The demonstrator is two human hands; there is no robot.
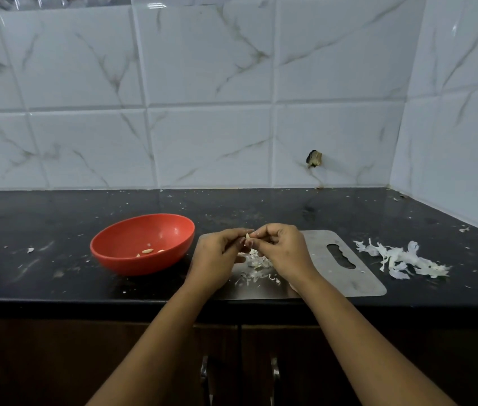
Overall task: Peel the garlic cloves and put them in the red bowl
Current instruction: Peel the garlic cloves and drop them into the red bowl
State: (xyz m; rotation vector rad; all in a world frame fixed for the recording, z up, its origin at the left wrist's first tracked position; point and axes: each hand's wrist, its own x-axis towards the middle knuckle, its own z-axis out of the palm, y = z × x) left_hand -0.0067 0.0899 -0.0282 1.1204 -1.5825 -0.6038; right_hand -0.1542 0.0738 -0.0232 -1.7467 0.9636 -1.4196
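A small pale garlic clove (248,236) sits between the fingertips of both hands above a steel cutting board (331,259). My left hand (220,253) and my right hand (278,247) both pinch it, fingers curled. The red bowl (132,259) stands just left of the hands on the black counter; three peeled cloves (147,251) lie on its bottom. Loose skins and clove pieces (256,263) lie on the board beneath the hands, partly hidden by them.
A heap of white garlic skins (401,260) lies on the counter right of the board. Small flakes dot the black counter (56,268). A tiled wall stands behind and at the right. Cabinet door handles (204,373) show below the counter edge.
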